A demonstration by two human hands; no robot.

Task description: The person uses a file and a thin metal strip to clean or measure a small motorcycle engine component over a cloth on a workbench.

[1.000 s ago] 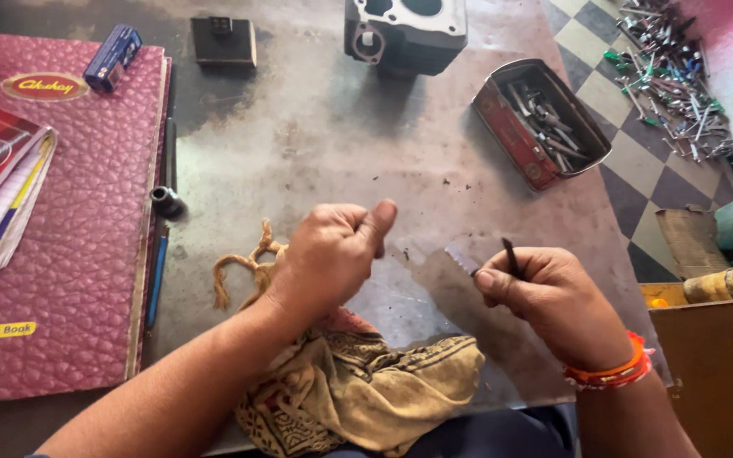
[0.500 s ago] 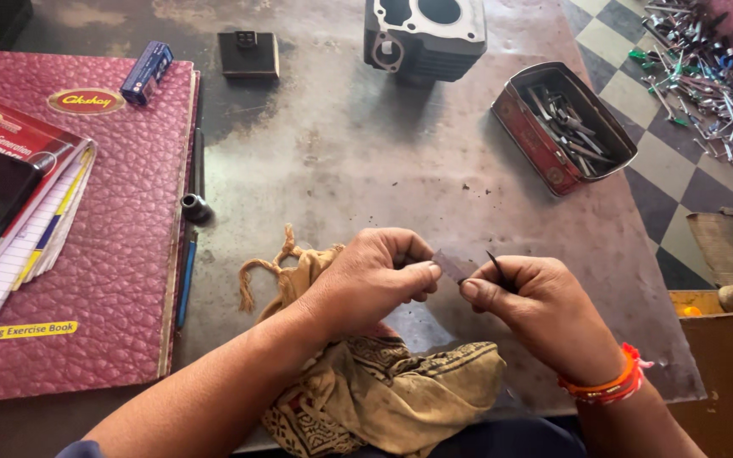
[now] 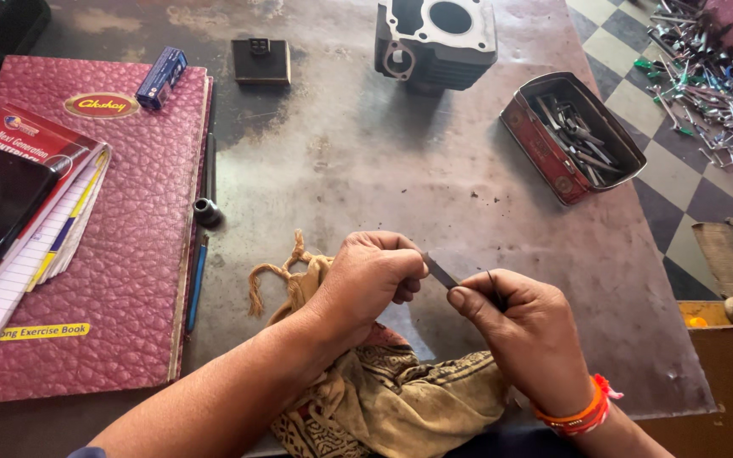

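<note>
Thin dark strip [image 3: 441,273] pinched between left hand [image 3: 366,280] and right hand [image 3: 523,331]. Both hands closed on it, above a tan cloth [image 3: 400,399].

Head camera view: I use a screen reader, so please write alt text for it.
Left hand and right hand pinch a small dark strip between them above a worn cloth on a grey metal table. An engine cylinder block, a red tin of tools and a maroon notebook lie around.
</note>
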